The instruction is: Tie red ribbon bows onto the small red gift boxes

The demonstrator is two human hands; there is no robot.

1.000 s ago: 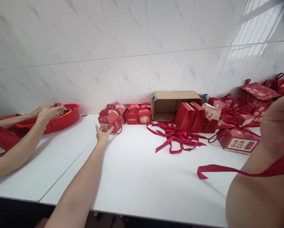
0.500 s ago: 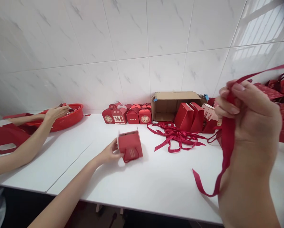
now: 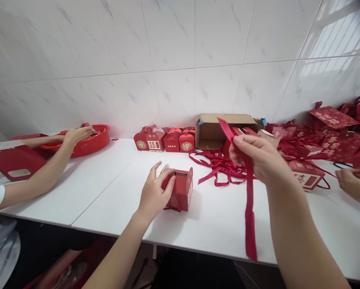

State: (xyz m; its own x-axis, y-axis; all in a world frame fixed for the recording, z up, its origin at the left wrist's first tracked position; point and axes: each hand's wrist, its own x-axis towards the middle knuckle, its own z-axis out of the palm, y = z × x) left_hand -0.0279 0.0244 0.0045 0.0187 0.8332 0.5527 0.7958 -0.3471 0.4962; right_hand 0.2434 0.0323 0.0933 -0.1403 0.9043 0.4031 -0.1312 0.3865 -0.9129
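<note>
A small red gift box (image 3: 182,192) stands upright on the white table, its top open and its end panels raised. My left hand (image 3: 157,190) is at the box's left side with fingers spread; the thumb and one finger reach over its edge, and the exact contact is hard to make out. My right hand (image 3: 255,154) is raised to the right of the box, pinching a dark red ribbon (image 3: 249,216) between thumb and fingers. One short end sticks up above the fingers and the long end hangs down. Behind it lies a heap of loose ribbons (image 3: 218,168).
Several closed red gift boxes (image 3: 155,144) line the wall beside a cardboard carton (image 3: 210,138). Filled boxes crowd the right (image 3: 345,140). At left, a co-worker's hand (image 3: 74,136) reaches into a red basin (image 3: 91,147). Another person's hand (image 3: 356,182) is at the right edge.
The box has turned, showing its side panel, and my left hand's fingers have spread beside it. My right hand has moved left and away from the camera with the ribbon, which now hangs straight.
</note>
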